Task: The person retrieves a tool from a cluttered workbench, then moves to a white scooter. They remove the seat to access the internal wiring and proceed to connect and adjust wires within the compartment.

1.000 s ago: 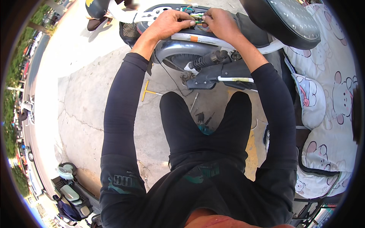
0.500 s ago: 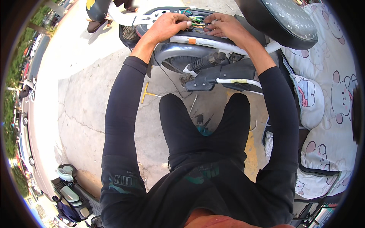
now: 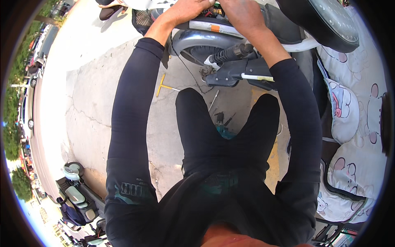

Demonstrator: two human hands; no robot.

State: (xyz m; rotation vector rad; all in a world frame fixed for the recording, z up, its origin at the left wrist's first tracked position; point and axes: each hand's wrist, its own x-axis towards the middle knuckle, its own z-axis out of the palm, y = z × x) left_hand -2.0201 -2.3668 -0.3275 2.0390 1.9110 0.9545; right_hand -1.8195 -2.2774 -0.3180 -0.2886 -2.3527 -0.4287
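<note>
At the top edge of the view, both my hands meet over the opened body of a white and black scooter (image 3: 230, 30). My left hand (image 3: 190, 10) has thumb and fingers pinched together at the wires (image 3: 215, 11), which show only as a small dark and green patch. My right hand (image 3: 243, 17) is bent down over the same spot from the right. Its back faces me, and its fingertips are cut off or hidden, so what they grip cannot be made out. Below lie the scooter's rear wheel (image 3: 191, 46) and black shock absorber (image 3: 230, 53).
A black seat (image 3: 329, 24) juts in at upper right, beside a padded cover with cartoon prints (image 3: 354, 123). On the concrete lie a yellow T-handle tool (image 3: 163, 85), a thin metal rod (image 3: 213, 100) and dark tools (image 3: 222, 119) between my knees. Another scooter (image 3: 78, 197) stands lower left.
The view has shifted so the scooter and my hands sit higher, partly out of the picture. My hands have come closer together, and the right has turned its back toward me.
</note>
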